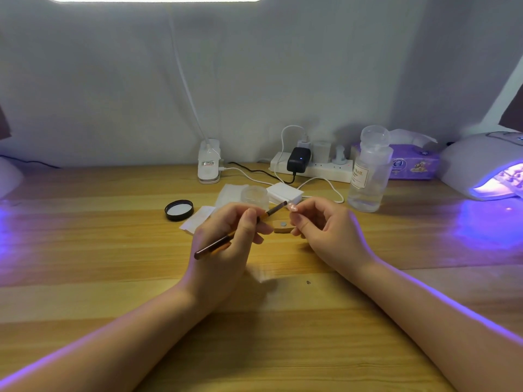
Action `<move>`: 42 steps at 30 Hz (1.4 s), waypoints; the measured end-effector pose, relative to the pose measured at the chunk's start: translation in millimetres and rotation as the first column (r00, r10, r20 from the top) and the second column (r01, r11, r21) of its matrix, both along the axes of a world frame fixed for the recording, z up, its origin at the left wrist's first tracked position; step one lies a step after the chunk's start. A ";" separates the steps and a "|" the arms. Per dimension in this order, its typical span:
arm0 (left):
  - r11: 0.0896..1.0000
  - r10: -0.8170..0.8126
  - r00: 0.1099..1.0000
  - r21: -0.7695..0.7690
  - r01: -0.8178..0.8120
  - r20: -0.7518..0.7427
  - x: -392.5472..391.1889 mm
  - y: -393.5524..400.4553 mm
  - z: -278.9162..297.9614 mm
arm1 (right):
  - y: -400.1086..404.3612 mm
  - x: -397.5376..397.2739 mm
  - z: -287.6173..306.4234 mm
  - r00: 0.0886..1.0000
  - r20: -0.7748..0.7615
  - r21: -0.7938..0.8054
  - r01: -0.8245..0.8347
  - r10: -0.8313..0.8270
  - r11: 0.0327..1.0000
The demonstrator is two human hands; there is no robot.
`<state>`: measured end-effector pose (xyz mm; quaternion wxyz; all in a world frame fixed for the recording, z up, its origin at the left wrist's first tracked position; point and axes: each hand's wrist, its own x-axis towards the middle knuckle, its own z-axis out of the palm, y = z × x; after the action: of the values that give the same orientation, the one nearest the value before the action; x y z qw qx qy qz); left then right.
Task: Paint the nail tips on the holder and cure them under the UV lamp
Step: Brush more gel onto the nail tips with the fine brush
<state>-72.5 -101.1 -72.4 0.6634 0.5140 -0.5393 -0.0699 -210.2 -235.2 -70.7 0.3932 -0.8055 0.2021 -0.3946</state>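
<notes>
My left hand (226, 239) grips a thin brown brush (215, 246), its bristle end pointing up and right toward a small pinkish nail tip (292, 207). My right hand (319, 224) pinches that nail tip between thumb and fingers; whether it sits on a stick is hidden. A small wooden holder base (283, 227) with a round metal spot lies on the table between my hands. An open clear gel jar (254, 195) stands just behind. The white UV lamp (481, 165) glows purple at the far right.
The jar's black lid (179, 210) lies to the left beside white wipes (198, 222). A clear liquid bottle (369, 171), a purple tissue box (413, 164), a power strip (311, 165) with cables, a white clip lamp base (209, 162) and a wooden table (113, 250).
</notes>
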 end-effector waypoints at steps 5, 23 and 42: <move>1.000 -0.019 0.999 0.002 0.019 0.027 1.0 -0.1 -1.8 | 0.2 0.1 0.1 1.000 0.008 0.013 0.008 -0.008 1.000; 0.996 -0.090 0.994 -0.008 0.090 0.064 -5.6 3.4 -0.2 | 3.0 -0.6 1.8 0.999 -0.007 -0.011 0.053 -0.053 0.999; 0.994 -0.096 0.994 0.056 0.093 0.053 -6.2 7.5 3.2 | -0.6 -0.8 0.2 0.997 0.034 -0.020 0.072 -0.072 0.997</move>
<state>-78.8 -93.6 -69.1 0.6302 0.5072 -0.5791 -0.1013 -211.0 -235.8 -70.4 0.3736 -0.7950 0.2202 -0.4241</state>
